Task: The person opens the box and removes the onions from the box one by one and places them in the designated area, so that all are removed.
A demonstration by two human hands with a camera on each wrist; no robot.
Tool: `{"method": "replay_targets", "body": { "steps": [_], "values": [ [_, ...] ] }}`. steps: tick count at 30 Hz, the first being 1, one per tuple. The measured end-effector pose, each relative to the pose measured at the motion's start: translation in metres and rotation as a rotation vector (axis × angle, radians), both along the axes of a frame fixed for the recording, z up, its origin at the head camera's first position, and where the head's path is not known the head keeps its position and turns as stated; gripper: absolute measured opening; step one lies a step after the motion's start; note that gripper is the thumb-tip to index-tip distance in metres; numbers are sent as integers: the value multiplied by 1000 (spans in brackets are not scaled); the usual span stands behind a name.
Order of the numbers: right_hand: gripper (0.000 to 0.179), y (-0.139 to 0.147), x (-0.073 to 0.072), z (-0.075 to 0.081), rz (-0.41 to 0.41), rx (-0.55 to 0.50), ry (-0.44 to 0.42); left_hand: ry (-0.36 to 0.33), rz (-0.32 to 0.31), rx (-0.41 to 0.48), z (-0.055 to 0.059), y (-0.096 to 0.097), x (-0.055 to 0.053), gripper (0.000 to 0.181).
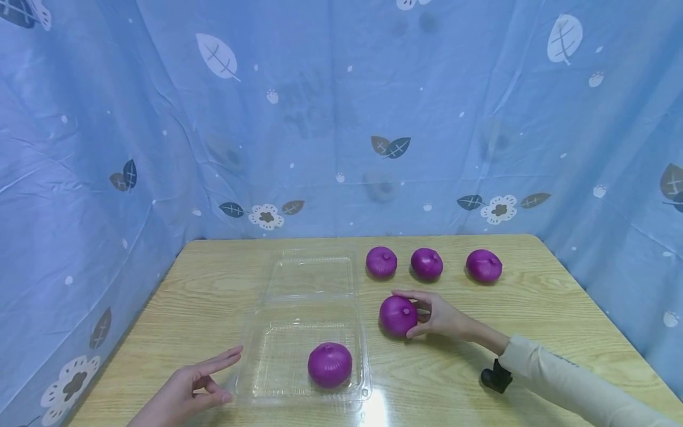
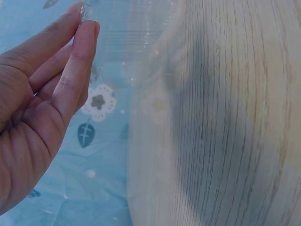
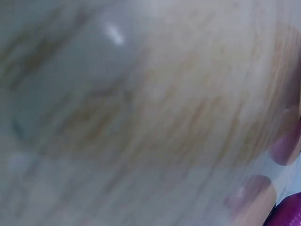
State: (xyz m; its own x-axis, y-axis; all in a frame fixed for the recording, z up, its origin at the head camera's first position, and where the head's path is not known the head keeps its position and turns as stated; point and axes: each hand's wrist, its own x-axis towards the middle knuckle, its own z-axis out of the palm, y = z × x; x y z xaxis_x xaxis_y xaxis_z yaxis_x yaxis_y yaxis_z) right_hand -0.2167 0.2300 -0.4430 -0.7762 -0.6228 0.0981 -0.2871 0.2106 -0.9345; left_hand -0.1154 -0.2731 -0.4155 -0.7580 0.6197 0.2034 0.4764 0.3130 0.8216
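Observation:
My right hand (image 1: 437,317) grips a purple onion (image 1: 397,316) from its right side, thumb near and fingers beyond, over the table right of the clear plastic container (image 1: 277,367). A sliver of that onion (image 3: 288,212) and some fingertips (image 3: 256,200) show at the right wrist view's corner. Inside the container's near half sits another onion (image 1: 329,365). At the container's left rim is my left hand (image 1: 189,388), thumb and forefinger spread apart and fairly straight. In the left wrist view, the fingertips (image 2: 84,35) meet the clear plastic edge; firm contact is hard to judge.
Behind the gripped onion stand three more: a left onion (image 1: 381,262), a middle onion (image 1: 427,264) and a right onion (image 1: 484,265). The container's lid (image 1: 312,276) lies open toward the back. Blue patterned curtain (image 1: 336,118) surrounds the wooden table (image 1: 533,308).

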Motion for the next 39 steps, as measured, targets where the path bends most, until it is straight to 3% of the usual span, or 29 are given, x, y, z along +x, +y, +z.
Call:
{"method": "replay_targets", "body": {
  "steps": [11, 19, 26, 33, 39],
  "values": [
    [83, -7, 2, -1, -24, 0, -5, -51, -1, 4, 0, -2, 0, 61],
    [87, -6, 3, -1, -17, 27, 8, -23, 4, -7, 0, -1, 0, 62],
    [88, 3, 2, 3, 8, 11, -20, -47, 23, -26, 3, -2, 0, 61],
    [87, 22, -3, 23, 58, -2, 3, -32, 25, -33, 2, -1, 0, 61],
    [66, 26, -9, 54, 147, -24, 28, -13, 17, -23, 0, -1, 0, 62]
  ]
}}
